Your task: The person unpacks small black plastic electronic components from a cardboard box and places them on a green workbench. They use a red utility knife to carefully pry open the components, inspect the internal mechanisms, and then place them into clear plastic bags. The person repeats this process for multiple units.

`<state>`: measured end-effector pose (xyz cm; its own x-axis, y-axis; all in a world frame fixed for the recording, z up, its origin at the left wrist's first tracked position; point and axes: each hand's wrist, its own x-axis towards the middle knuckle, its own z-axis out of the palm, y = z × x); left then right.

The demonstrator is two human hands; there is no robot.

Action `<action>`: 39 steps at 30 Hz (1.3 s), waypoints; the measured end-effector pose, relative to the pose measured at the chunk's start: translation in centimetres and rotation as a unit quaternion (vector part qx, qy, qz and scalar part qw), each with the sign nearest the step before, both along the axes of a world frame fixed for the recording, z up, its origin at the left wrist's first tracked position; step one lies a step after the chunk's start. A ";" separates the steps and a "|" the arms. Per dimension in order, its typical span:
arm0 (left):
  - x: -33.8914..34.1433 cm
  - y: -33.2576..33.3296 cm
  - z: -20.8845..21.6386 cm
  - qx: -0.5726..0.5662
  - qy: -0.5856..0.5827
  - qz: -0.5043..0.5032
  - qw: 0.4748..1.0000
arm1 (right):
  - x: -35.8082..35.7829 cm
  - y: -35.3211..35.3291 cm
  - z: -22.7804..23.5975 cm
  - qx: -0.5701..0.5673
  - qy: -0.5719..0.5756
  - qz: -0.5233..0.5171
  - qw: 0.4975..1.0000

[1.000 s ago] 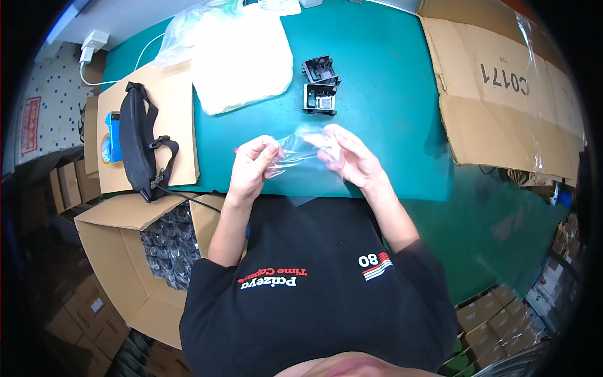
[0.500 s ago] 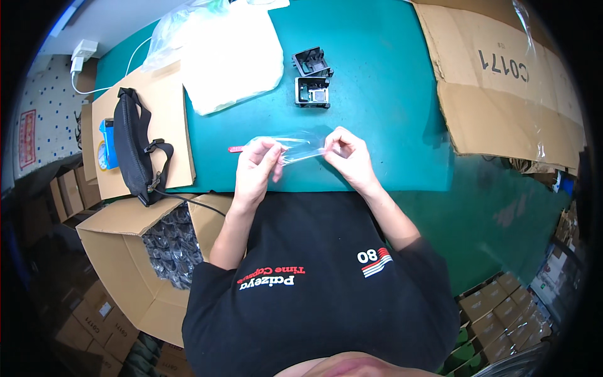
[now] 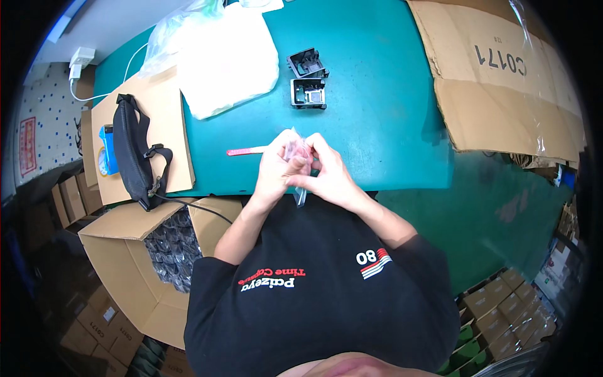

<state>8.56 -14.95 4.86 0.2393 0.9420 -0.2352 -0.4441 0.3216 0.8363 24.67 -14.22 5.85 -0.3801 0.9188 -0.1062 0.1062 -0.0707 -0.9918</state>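
Observation:
My left hand [image 3: 276,168] and my right hand [image 3: 326,173] are pressed together at the near edge of the teal table [image 3: 377,94]. Both pinch a small clear plastic bag [image 3: 298,169] that hangs crumpled between the fingers, its lower end dangling over the table edge. A thin pink stick [image 3: 246,151] lies on the table just left of my left hand. Two small black box-shaped parts [image 3: 308,93] sit on the table a little beyond my hands.
A white plastic bag pile [image 3: 226,56] lies at the back left. A black strap pouch [image 3: 135,151] rests on a cardboard sheet [image 3: 169,125]. Flattened cardboard [image 3: 502,75] covers the right side. An open carton [image 3: 125,264] of bagged dark parts stands lower left.
My hands have come together and drawn nearer to my body. The bag, earlier stretched flat between them, is now bunched up in both hands.

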 end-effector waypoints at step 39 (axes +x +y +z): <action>1.2 1.3 0.5 0.292 0.576 0.098 0.757 | 2.5 1.6 -1.3 0.191 -0.189 -0.156 0.951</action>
<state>9.78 -13.67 5.33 0.0343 0.9566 0.2895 0.6967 -0.2306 0.6793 27.12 -12.64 4.58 -0.0838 0.9797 0.1820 0.4936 0.1995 -0.8465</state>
